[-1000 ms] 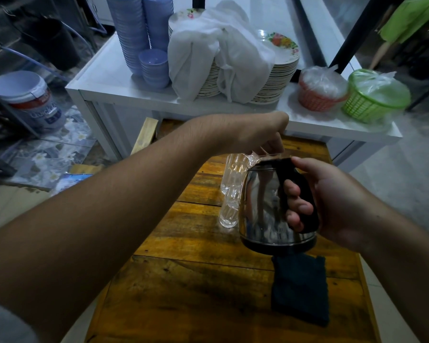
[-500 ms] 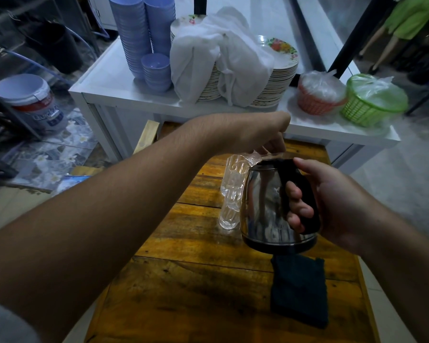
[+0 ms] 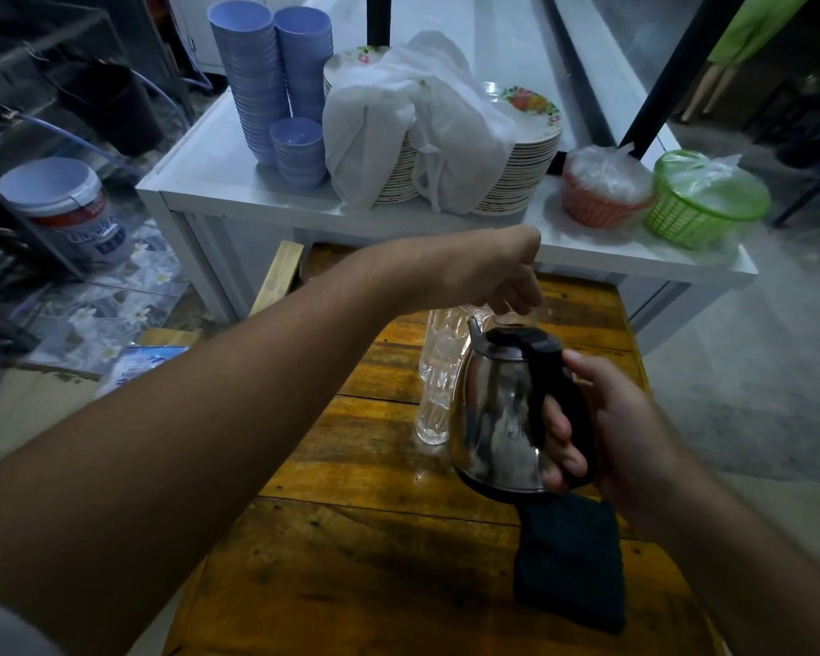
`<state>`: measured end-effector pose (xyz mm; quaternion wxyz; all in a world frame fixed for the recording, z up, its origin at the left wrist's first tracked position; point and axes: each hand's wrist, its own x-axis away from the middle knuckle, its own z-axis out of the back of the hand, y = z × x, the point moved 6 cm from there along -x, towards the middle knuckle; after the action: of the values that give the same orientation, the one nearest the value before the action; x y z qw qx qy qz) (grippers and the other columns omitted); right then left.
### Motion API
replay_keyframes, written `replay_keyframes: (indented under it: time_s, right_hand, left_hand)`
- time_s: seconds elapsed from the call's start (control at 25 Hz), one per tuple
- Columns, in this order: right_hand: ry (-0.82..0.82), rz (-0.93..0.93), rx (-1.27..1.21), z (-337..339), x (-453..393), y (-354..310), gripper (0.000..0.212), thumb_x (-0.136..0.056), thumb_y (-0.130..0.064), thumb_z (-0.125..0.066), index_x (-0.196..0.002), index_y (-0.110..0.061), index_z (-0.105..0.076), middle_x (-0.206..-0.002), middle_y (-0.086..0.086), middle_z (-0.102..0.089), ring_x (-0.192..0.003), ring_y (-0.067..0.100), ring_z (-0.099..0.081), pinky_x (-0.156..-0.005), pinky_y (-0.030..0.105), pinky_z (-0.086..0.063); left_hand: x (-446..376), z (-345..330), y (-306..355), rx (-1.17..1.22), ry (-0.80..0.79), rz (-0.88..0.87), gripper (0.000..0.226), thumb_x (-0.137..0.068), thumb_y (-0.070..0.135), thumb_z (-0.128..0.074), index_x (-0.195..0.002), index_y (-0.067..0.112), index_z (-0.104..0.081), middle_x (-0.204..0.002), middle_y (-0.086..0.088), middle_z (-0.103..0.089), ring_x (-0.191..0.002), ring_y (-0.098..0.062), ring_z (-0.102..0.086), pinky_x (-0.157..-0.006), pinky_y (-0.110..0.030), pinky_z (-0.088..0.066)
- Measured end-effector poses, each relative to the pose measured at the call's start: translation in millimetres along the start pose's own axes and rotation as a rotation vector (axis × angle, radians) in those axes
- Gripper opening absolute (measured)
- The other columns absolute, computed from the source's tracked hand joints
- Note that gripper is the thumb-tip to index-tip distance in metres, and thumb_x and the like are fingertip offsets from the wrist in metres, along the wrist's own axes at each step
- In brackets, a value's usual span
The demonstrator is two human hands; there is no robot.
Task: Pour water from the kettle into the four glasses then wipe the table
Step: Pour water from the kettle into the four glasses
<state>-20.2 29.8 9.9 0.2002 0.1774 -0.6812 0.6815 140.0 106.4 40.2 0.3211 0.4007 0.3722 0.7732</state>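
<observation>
My right hand (image 3: 602,428) grips the black handle of a shiny steel kettle (image 3: 493,419), held just above the wooden table (image 3: 351,561) with its black lid down. My left hand (image 3: 493,277) hovers over the lid with fingers hanging loose, holding nothing. A row of clear glasses (image 3: 434,400) stands to the kettle's left, running away from me, and the kettle partly hides them. A folded dark cloth (image 3: 569,561) lies on the table below the kettle, near my right wrist.
Behind the wooden table stands a white table (image 3: 256,196) with stacked blue bowls (image 3: 256,78), plates (image 3: 526,172) under a white cloth (image 3: 398,116), an orange basket (image 3: 597,201) and a green basket (image 3: 697,205). A paint bucket (image 3: 62,210) sits on the floor, left.
My left hand has risen slightly off the kettle's top, and the shut lid now shows. My right hand still holds the kettle in about the same place.
</observation>
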Motion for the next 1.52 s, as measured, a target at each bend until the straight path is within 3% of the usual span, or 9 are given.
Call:
replay_keyframes:
  time_s: [0.2, 0.48, 0.6, 0.76, 0.88, 1.0, 1.2, 1.36, 1.52]
  right_hand:
    - [0.015, 0.101, -0.017, 5.2, 6.2, 18.0, 0.072, -0.102, -0.054, -0.024, -0.049, -0.015, -0.053, -0.039, 0.005, -0.042, -0.041, 0.026, -0.051, -0.059, 0.035, -0.047]
    - [0.028, 0.123, -0.084, 18.4, 23.1, 43.7, 0.066, -0.091, -0.057, -0.030, -0.048, -0.014, -0.056, -0.037, 0.006, -0.042, -0.040, 0.026, -0.052, -0.054, 0.032, -0.049]
    - [0.047, 0.063, -0.020, 28.2, 31.8, 56.2, 0.070, -0.094, -0.061, -0.034, -0.048, -0.014, -0.056, -0.037, 0.008, -0.044, -0.041, 0.029, -0.054, -0.057, 0.035, -0.047]
    - [0.067, -0.052, 0.008, 35.6, 41.7, 66.8, 0.072, -0.095, -0.062, -0.037, -0.048, -0.011, -0.055, -0.038, 0.009, -0.043, -0.041, 0.027, -0.055, -0.059, 0.034, -0.047]
    - [0.069, -0.130, -0.009, 38.5, 44.9, 67.5, 0.071, -0.101, -0.056, -0.033, -0.051, -0.009, -0.054, -0.041, 0.011, -0.042, -0.042, 0.026, -0.055, -0.055, 0.033, -0.048]
    - [0.057, -0.159, 0.005, 42.5, 44.8, 66.9, 0.071, -0.101, -0.057, -0.032, -0.051, -0.011, -0.053, -0.043, 0.010, -0.042, -0.043, 0.025, -0.056, -0.052, 0.029, -0.049]
    - [0.022, -0.191, -0.024, 45.7, 37.7, 61.7, 0.071, -0.100, -0.059, -0.032, -0.050, -0.015, -0.054, -0.042, 0.005, -0.044, -0.043, 0.024, -0.056, -0.059, 0.034, -0.046]
    - [0.016, -0.200, -0.030, 48.3, 35.6, 54.5, 0.069, -0.100, -0.059, -0.033, -0.051, -0.015, -0.054, -0.043, 0.004, -0.043, -0.044, 0.024, -0.055, -0.058, 0.034, -0.046]
    - [0.011, -0.202, -0.034, 49.8, 35.7, 46.2, 0.069, -0.100, -0.058, -0.034, -0.051, -0.015, -0.054, -0.043, 0.004, -0.043, -0.045, 0.024, -0.054, -0.058, 0.034, -0.045]
  left_hand:
    - [-1.1, -5.1, -4.2, 0.097, -0.025, -0.007, 0.057, -0.086, 0.038, -0.020, -0.092, 0.027, -0.075, -0.090, 0.012, -0.079, -0.093, -0.008, -0.072, -0.090, -0.035, -0.048]
    - [28.5, -26.9, 13.4, 0.257, -0.031, -0.149, 0.062, -0.083, 0.041, -0.019, -0.108, 0.018, -0.071, -0.115, -0.005, -0.074, -0.108, -0.019, -0.068, -0.095, -0.036, -0.048]
    - [3.2, -48.3, 4.2, 0.182, -0.116, -0.012, 0.058, -0.091, 0.038, -0.019, -0.102, 0.025, -0.074, -0.097, 0.011, -0.078, -0.102, -0.010, -0.069, -0.092, -0.032, -0.050]
    - [-32.6, -89.0, -31.1, -0.005, -0.296, 0.160, 0.044, -0.103, 0.031, -0.034, -0.133, 0.016, -0.062, -0.063, 0.026, -0.071, -0.112, -0.009, -0.065, -0.069, -0.019, -0.046]
    - [-23.7, -89.0, -10.4, -0.050, -0.145, 0.136, 0.046, -0.104, 0.029, -0.027, -0.117, 0.015, -0.068, -0.092, 0.011, -0.078, -0.109, -0.012, -0.067, -0.084, -0.024, -0.053]
    - [-8.1, -88.0, 3.4, -0.036, -0.107, 0.034, 0.055, -0.102, 0.028, -0.020, -0.126, 0.008, -0.066, -0.128, -0.011, -0.069, -0.107, -0.016, -0.066, -0.101, -0.033, -0.049]
    - [-14.7, -90.7, 4.9, -0.091, -0.151, 0.040, 0.055, -0.102, 0.028, -0.021, -0.134, 0.004, -0.059, -0.139, -0.017, -0.061, -0.100, -0.009, -0.062, -0.098, -0.032, -0.048]
    - [-9.8, -90.3, 10.5, -0.079, -0.142, 0.039, 0.060, -0.103, 0.031, -0.016, -0.138, 0.003, -0.055, -0.140, -0.013, -0.059, -0.123, -0.023, -0.058, -0.100, -0.031, -0.045]
    - [-8.5, -89.9, 14.5, -0.075, -0.131, 0.056, 0.060, -0.103, 0.031, -0.016, -0.138, 0.003, -0.055, -0.143, -0.015, -0.057, -0.122, -0.021, -0.056, -0.106, -0.034, -0.043]
